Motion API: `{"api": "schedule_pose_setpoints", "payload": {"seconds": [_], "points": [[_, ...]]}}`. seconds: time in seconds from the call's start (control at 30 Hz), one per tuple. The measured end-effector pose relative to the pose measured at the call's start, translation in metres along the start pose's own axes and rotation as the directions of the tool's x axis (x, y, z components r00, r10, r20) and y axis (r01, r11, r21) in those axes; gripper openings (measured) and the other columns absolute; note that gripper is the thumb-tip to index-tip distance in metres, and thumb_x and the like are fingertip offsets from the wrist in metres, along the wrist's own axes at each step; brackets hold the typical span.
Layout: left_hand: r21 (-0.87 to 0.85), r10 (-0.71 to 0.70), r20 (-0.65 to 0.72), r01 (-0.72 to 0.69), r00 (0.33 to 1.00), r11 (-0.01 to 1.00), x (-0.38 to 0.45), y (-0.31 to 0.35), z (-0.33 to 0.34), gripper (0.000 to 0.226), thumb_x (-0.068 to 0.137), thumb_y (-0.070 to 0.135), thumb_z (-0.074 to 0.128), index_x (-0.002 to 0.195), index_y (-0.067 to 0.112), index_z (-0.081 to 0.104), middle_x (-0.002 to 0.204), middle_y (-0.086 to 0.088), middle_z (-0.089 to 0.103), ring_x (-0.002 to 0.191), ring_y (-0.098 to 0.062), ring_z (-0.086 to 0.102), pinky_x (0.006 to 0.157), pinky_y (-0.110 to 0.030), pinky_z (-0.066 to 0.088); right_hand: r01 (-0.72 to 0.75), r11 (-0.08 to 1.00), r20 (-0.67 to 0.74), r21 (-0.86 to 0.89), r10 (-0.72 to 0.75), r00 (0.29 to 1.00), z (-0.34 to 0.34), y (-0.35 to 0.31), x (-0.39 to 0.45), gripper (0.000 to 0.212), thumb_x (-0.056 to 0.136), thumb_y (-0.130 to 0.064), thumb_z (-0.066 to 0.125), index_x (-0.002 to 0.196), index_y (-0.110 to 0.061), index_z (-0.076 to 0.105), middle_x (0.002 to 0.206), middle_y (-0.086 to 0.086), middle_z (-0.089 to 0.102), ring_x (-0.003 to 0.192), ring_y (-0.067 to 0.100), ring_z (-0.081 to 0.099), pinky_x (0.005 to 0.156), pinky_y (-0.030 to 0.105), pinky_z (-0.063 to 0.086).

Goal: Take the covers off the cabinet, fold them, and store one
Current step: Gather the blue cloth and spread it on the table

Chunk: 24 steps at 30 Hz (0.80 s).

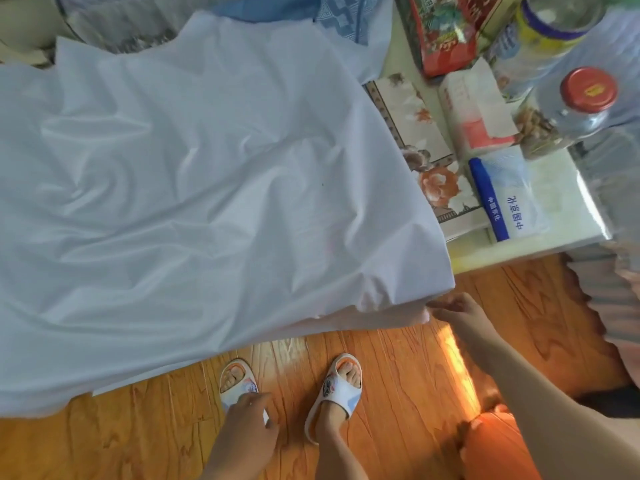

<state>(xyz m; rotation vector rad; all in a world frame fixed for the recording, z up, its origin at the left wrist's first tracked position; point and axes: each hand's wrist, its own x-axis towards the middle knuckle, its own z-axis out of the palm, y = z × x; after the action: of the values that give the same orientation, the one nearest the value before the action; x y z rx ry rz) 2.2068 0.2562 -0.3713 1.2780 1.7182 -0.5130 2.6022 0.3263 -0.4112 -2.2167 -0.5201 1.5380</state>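
A large white cover (194, 188) lies spread and wrinkled over the low cabinet, hanging over its front edge toward the floor. My right hand (457, 311) pinches the cover's near right corner, just below the cabinet's front edge. My left hand (247, 422) hangs low above the wooden floor, in front of my left foot, fingers loosely curled and holding nothing. A blue patterned cloth (332, 19) shows beyond the white cover at the top.
To the right, a floral mat (412, 109) tops the cabinet (561, 202), with a red box (446, 32), tissue pack (478, 109), red-capped bottle (588, 95) and blue-and-white bag (509, 199). Wooden floor (398, 375) below; my sandalled feet stand close to the cabinet. Pink fabric (609, 299) hangs at right.
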Motion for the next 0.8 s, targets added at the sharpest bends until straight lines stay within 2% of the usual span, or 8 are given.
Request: {"api": "schedule_pose_setpoints", "payload": {"seconds": [0.1,0.2,0.27,0.33,0.43,0.53,0.73,0.8], "points": [[0.004,0.035,0.05,-0.036,0.998,0.999,-0.003,0.017,0.011,0.048,0.101,0.026,0.046,0.149,0.032,0.045,0.155,0.005,0.037,0.142,-0.018,0.037,0.119,-0.031,0.031,-0.033,0.994,0.077,0.104,0.025,0.997,-0.004,-0.005,0.004,0.061,0.088,-0.004,0.072,0.136,-0.027,0.042,0.123,0.007,0.06,0.114,0.025,0.056,0.104,0.047,0.04],[-0.003,0.038,0.06,-0.037,0.997,0.999,-0.003,0.026,0.018,0.047,0.1,0.027,0.048,0.147,0.033,0.047,0.154,0.006,0.04,0.143,-0.015,0.038,0.12,-0.031,0.031,-0.014,0.978,-0.037,0.208,0.022,0.999,-0.009,-0.011,0.028,0.084,0.084,-0.003,0.074,0.153,-0.028,0.032,0.148,0.01,0.045,0.135,0.033,0.045,0.113,0.056,0.037],[-0.042,0.03,0.049,-0.028,0.998,0.999,-0.001,0.026,0.019,0.044,0.1,0.025,0.049,0.144,0.031,0.051,0.151,0.005,0.042,0.141,-0.015,0.04,0.118,-0.03,0.033,-0.022,0.979,0.02,0.204,0.018,1.0,-0.009,-0.008,0.044,0.076,0.084,-0.011,0.075,0.151,-0.023,0.039,0.15,0.004,0.046,0.139,0.032,0.041,0.117,0.056,0.031],[-0.066,0.022,0.034,-0.019,0.999,0.998,0.003,0.021,0.017,0.041,0.101,0.022,0.048,0.141,0.03,0.053,0.15,0.003,0.044,0.14,-0.016,0.042,0.115,-0.03,0.035,-0.024,0.993,0.119,0.115,0.01,0.993,-0.001,-0.001,0.046,0.06,0.086,-0.014,0.073,0.142,-0.019,0.053,0.139,0.001,0.058,0.135,0.029,0.047,0.115,0.05,0.033],[-0.072,-0.027,0.008,0.027,1.0,0.997,0.009,0.009,0.011,0.038,0.102,0.022,0.048,0.139,0.029,0.055,0.151,0.001,0.044,0.141,-0.019,0.041,0.114,-0.031,0.036,-0.022,0.999,0.152,0.048,0.015,0.988,0.013,0.021,0.031,0.041,0.089,-0.01,0.07,0.13,-0.014,0.064,0.122,0.003,0.068,0.124,0.027,0.055,0.104,0.04,0.039],[-0.078,-0.043,-0.01,0.042,0.999,0.996,0.005,-0.001,0.005,0.038,0.103,0.023,0.047,0.139,0.031,0.054,0.15,0.0,0.045,0.137,-0.019,0.045,0.108,-0.028,0.04,-0.077,0.993,0.243,0.092,0.053,0.969,0.023,0.039,0.002,0.04,0.087,-0.008,0.073,0.125,-0.015,0.064,0.12,0.006,0.071,0.119,0.026,0.06,0.086,0.027,0.043],[-0.112,-0.021,0.06,0.027,0.998,0.993,-0.028,-0.006,0.009,0.038,0.102,0.026,0.048,0.139,0.03,0.054,0.143,0.001,0.051,0.116,-0.007,0.057,0.093,-0.018,0.046,-0.049,0.998,0.395,0.048,0.026,0.918,0.04,0.012,-0.086,0.029,0.092,-0.02,0.068,0.12,-0.014,0.069,0.11,0.007,0.075,0.102,0.028,0.072,0.1,0.056,0.051],[-0.24,0.084,0.11,-0.055,0.99,0.969,-0.047,0.012,0.014,0.038,0.094,0.034,0.06,0.128,0.05,0.055,0.13,0.017,0.059,0.113,0.0,0.059,0.089,-0.011,0.045,-0.056,0.988,0.403,0.144,-0.006,0.915,0.041,-0.012,-0.118,0.027,0.092,-0.011,0.062,0.117,-0.01,0.071,0.111,0.013,0.075,0.103,0.033,0.071,0.101,0.058,0.05]]}}
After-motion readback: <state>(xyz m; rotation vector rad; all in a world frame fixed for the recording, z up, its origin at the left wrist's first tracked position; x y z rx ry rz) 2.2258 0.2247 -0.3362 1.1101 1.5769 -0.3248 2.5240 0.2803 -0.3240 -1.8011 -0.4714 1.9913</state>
